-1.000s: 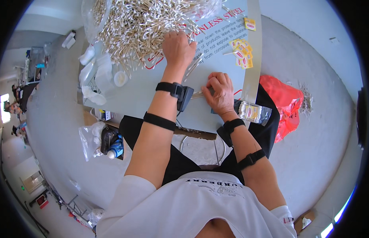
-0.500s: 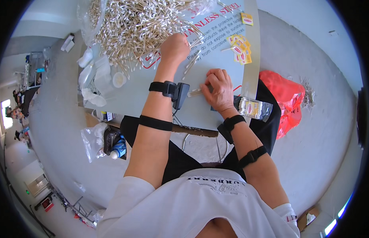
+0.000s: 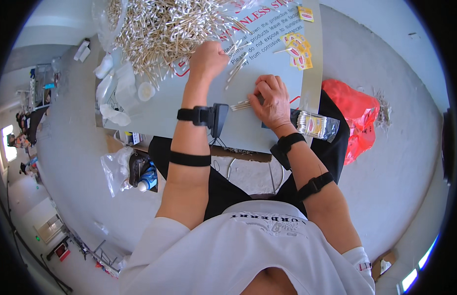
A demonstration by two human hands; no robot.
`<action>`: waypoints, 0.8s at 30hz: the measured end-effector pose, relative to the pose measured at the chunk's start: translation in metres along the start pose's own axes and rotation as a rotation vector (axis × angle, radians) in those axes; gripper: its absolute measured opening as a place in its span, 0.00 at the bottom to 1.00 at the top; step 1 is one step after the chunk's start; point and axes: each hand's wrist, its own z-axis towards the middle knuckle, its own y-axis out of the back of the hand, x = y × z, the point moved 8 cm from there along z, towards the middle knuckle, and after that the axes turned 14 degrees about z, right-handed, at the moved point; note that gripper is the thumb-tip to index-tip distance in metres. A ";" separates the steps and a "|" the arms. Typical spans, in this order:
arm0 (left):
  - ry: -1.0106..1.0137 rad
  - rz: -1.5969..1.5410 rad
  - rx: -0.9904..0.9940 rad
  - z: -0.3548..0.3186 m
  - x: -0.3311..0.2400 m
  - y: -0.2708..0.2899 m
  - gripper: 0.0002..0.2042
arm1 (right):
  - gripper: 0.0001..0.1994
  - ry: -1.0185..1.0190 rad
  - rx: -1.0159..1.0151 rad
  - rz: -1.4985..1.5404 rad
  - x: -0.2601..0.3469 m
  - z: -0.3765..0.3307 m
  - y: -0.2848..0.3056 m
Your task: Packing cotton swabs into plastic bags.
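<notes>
At the far left, beside the table, a clear plastic bag (image 3: 114, 169) lies on the floor next to a dark bag holding a blue bottle (image 3: 148, 180). On the left part of the grey table (image 3: 155, 120) sit crumpled clear plastic wrappers (image 3: 113, 93) and a small round white lid (image 3: 146, 91). Above them a large heap of cotton swabs (image 3: 162, 29) with pale wooden sticks spreads over the table's far end, the sticks lying every which way.

The left hand (image 3: 207, 58) rests at the near edge of the heap, closed into a loose fist with its fingers curled on swabs; exactly how many it grips cannot be told. A black band with a small device (image 3: 206, 116) sits on that wrist.

Between the hands, loose swabs (image 3: 237, 69) lie scattered on the table, slanting toward the upper right.

The right hand (image 3: 271, 101) lies palm down on the table, fingers bent and pinching a small bundle of swabs (image 3: 242, 104). The bundle's long axis runs nearly level across the picture, its free ends pointing left toward the left forearm, the other end hidden under the fingers.

Further right, yellow labels (image 3: 298, 49) lie near the table's far right edge. Just right of the right wrist sits a clear packet filled with swabs (image 3: 317, 125). A red plastic bag (image 3: 354, 115) lies on the floor beyond.
</notes>
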 end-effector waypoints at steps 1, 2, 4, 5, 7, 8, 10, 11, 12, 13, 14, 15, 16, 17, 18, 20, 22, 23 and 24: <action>0.000 0.052 0.009 -0.004 -0.001 -0.001 0.06 | 0.08 -0.005 0.004 0.002 -0.001 -0.001 0.000; 0.002 0.054 0.010 -0.007 0.000 -0.001 0.06 | 0.08 -0.008 0.008 0.006 0.000 -0.001 -0.001; 0.031 -0.054 -0.029 -0.013 0.003 0.001 0.06 | 0.08 -0.007 0.008 0.002 0.001 -0.002 -0.001; 0.031 -0.054 -0.027 -0.014 0.003 0.002 0.06 | 0.08 -0.007 0.006 -0.007 0.000 -0.002 -0.002; -0.029 -0.133 -0.053 -0.016 -0.002 0.007 0.05 | 0.08 -0.013 0.009 -0.010 0.000 -0.001 -0.001; -0.028 -0.132 -0.053 -0.016 -0.001 0.007 0.05 | 0.08 -0.016 0.014 -0.011 0.001 0.000 -0.001; -0.032 -0.100 -0.039 -0.017 0.000 0.005 0.05 | 0.08 -0.015 0.014 -0.010 0.001 -0.001 -0.002; -0.034 -0.100 -0.039 -0.018 -0.001 0.003 0.05 | 0.09 -0.015 0.014 -0.013 0.000 -0.001 -0.001; -0.013 -0.088 -0.055 -0.019 0.000 0.001 0.04 | 0.09 -0.016 0.013 -0.014 -0.001 -0.001 -0.001; 0.007 -0.076 -0.072 -0.021 0.001 -0.001 0.04 | 0.09 -0.009 0.009 -0.012 0.000 -0.001 -0.001; 0.008 -0.076 -0.072 -0.021 0.002 -0.005 0.04 | 0.09 -0.001 0.007 -0.009 0.000 -0.001 -0.001; 0.032 -0.048 -0.115 -0.022 0.006 -0.006 0.03 | 0.09 0.000 0.007 -0.008 0.001 -0.001 -0.001; 0.057 -0.021 -0.158 -0.023 0.010 -0.006 0.03 | 0.09 -0.002 0.010 -0.007 0.002 0.000 -0.002; 0.056 -0.021 -0.157 -0.024 0.009 -0.007 0.03 | 0.09 -0.007 0.013 -0.007 0.001 0.000 -0.002; 0.042 -0.035 -0.175 -0.027 0.008 -0.008 0.03 | 0.09 -0.007 0.012 -0.007 0.001 0.000 -0.002; 0.026 -0.050 -0.192 -0.032 0.005 -0.008 0.03 | 0.09 -0.009 0.016 -0.015 0.000 0.000 -0.001; -0.011 -0.171 -0.187 -0.037 0.000 -0.007 0.02 | 0.09 -0.013 0.014 -0.019 -0.001 -0.001 -0.001; -0.012 -0.171 -0.188 -0.040 -0.001 -0.009 0.02 | 0.09 -0.013 0.016 -0.020 -0.001 -0.001 -0.001; -0.023 -0.182 -0.227 -0.043 -0.003 -0.007 0.03 | 0.09 -0.013 0.015 -0.020 -0.001 -0.001 -0.001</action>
